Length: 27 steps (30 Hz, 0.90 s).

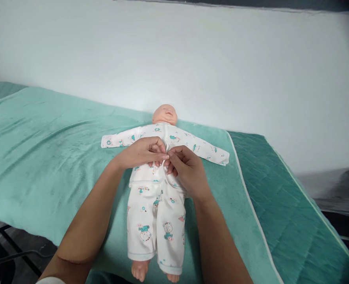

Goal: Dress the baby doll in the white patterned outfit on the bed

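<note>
Head view: doll [158, 189] lies on its back on a towel [44, 157], head toward the wall, feet toward you at the near edge. It wears a white printed top [174, 140] and matching trousers [155, 225]; both sleeves are spread straight out to the sides, flat on the towel. Bare feet show below the trouser cuffs.

Your left hand [143, 152] rests on the doll's chest, palm down, its fingers [159, 157] together and pinched on the front of the top at the centre line. Your right hand [188, 169] meets it from the other side, fingers curled and closed on the same spot. A thin white tie [164, 165] loops down between the two hands; which hand holds which end you cannot tell from here. The fingertips of both hands touch or nearly touch over the chest. Both forearms come up from the bottom of the frame, either side of the doll's legs.

Towel is light green, plush, and covers most of a bed [281, 205]; a darker green quilted cover shows bare on the right, past the towel's white-piped edge. Wall [221, 71] behind the bed is plain white. Dark floor and a black metal frame show at lower left, under the bed's edge.
</note>
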{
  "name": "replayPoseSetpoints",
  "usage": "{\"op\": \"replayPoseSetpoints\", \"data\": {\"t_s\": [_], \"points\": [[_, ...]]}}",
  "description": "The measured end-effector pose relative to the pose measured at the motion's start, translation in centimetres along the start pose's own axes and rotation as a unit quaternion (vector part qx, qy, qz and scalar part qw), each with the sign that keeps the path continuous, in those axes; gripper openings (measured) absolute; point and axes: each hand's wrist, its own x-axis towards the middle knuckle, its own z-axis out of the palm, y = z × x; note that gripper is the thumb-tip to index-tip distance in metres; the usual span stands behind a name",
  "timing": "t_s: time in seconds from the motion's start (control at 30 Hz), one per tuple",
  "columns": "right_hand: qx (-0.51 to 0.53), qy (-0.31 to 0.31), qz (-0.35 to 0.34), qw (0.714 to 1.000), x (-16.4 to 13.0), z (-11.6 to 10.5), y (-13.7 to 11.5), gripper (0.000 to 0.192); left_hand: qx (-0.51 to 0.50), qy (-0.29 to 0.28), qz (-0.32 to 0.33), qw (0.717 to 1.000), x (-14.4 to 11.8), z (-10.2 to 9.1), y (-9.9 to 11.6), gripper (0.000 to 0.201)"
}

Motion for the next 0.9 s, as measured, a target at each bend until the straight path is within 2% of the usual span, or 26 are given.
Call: {"op": "replayPoseSetpoints", "data": {"t_s": [0.17, 0.37, 0.63, 0.9], "points": [[-0.012, -0.002, -0.002, 1.0, -0.03, 0.03, 0.03, 0.023, 0.011, 0.007, -0.01, 1.0, -0.02, 0.21, 0.17, 0.021], [-0.02, -0.011, -0.009, 1.0, -0.05, 0.07, 0.07, 0.024, 0.013, 0.008, 0.006, 1.0, -0.01, 0.33, -0.04, 0.009], [-0.026, -0.005, 0.011, 1.0, -0.17, 0.21, -0.26, 0.026, -0.032, -0.034, 0.015, 0.999, -0.17, -0.22, -0.2, 0.012], [-0.044, -0.004, 0.011, 0.999, -0.22, 0.38, -0.16, 0.028, -0.034, -0.033, 0.005, 0.999, -0.27, -0.23, -0.03, 0.013]]}}
